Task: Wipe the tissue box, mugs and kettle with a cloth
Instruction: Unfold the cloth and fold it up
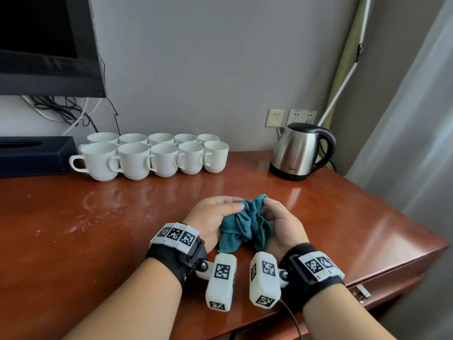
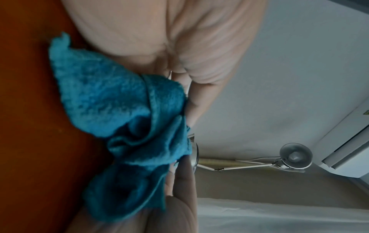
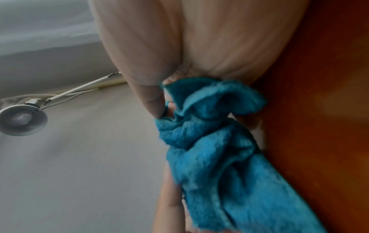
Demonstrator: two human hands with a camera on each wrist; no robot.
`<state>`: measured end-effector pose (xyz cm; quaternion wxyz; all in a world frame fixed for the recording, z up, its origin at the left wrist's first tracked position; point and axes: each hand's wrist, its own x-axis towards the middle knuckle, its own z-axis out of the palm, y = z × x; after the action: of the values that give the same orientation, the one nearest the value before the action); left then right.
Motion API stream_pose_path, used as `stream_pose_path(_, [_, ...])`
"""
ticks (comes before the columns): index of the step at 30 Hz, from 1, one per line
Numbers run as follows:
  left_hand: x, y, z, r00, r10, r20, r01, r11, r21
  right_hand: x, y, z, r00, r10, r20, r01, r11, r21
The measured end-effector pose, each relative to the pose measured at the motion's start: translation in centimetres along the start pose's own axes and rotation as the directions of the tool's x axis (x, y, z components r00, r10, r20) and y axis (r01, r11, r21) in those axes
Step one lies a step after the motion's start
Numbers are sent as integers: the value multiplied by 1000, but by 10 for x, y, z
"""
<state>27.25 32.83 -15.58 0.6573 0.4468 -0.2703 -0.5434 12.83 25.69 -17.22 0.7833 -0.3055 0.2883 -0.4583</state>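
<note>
The fingers (image 1: 232, 206) of the left hand (image 1: 213, 220) are curling round one side of the single teal cloth (image 1: 245, 223), thumb pressing into its folds, while the right hand (image 1: 284, 223) is pinching the other side between thumb and fingers; both wrist views are showing the bunched cloth (image 2: 119, 126) clamped against each palm (image 3: 215, 141). The cloth is sitting low in the middle of the head frame, crumpled between the two hands and trailing onto the red-brown tabletop (image 1: 98, 229). Further up the frame, ten white mugs (image 1: 157, 155) are standing in two rows of five, touching one another, handles pointing left. One dark tissue box (image 1: 34, 155) is lying at the left edge, just beside the mugs. One steel kettle (image 1: 300, 152) with a black handle is standing at the upper right, well apart from the mugs and near the tabletop's back corner. Open tabletop is stretching between the hands and the mugs, with pale specks scattered at the left. The tabletop's right edge is running diagonally toward the lower right, near the right wrist.
</note>
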Motion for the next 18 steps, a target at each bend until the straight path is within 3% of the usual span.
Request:
stream_pose_path(7, [2, 4, 2, 991, 79, -109, -84, 996, -42, -6, -5, 4, 998, -46, 37, 47, 999, -22])
stream_pose_path(11, [11, 10, -8, 909, 259, -325, -240, 966, 98, -8, -5, 7, 995, -76, 70, 78, 997, -23])
stream_pose_path(13, [8, 15, -10, 887, 286, -363, -269, 958, 96, -13, -7, 10, 992, -74, 101, 78, 997, -29])
stream_pose_path(16, [-5, 21, -4, 953, 246, -177, -254, 967, -23, -13, -6, 8, 995, -56, 84, 58, 998, -25])
stream_pose_path(18, [-14, 23, 0, 977, 210, -18, -210, 977, 31, -13, -6, 7, 997, -39, 61, 41, 999, -29])
